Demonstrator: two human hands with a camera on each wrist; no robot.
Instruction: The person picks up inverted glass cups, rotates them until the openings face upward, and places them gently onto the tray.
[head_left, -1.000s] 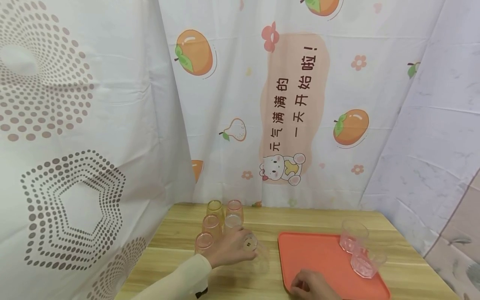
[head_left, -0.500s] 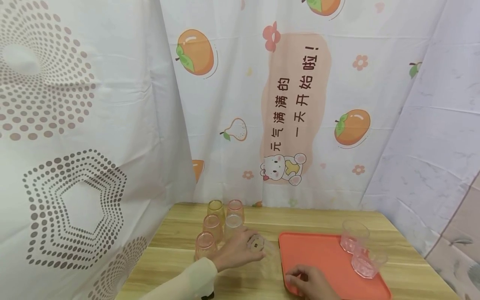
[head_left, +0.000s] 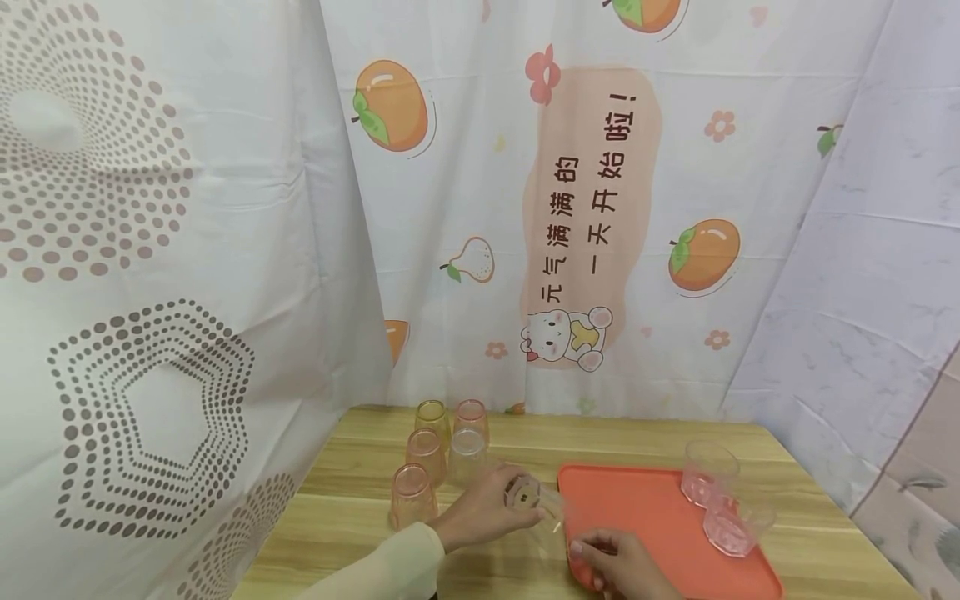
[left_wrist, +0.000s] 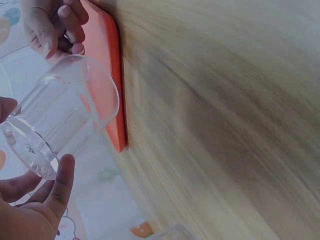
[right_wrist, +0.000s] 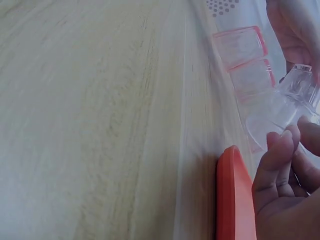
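Observation:
In the head view my left hand (head_left: 487,507) grips a clear drinking glass (head_left: 553,518) by its base. The glass is tilted, its open rim pointing toward my right hand. The left wrist view shows the thumb and fingers of that hand around the base of the glass (left_wrist: 57,112). My right hand (head_left: 618,562) is over the left front part of the red tray (head_left: 630,508). Its fingers are loosely bent close to the glass rim and hold nothing; whether they touch the rim I cannot tell.
Left of my left hand stand upside-down glasses: a yellow one (head_left: 432,421), a clear one (head_left: 468,454) and several pink ones (head_left: 413,496). Two pinkish clear glasses (head_left: 708,475) are at the tray's right side. A printed curtain (head_left: 465,183) hangs behind the wooden table (head_left: 337,500).
My left hand has moved right with the clear glass, away from the group of glasses, tilting it further. My right hand has lifted and turned slightly at the tray's left edge.

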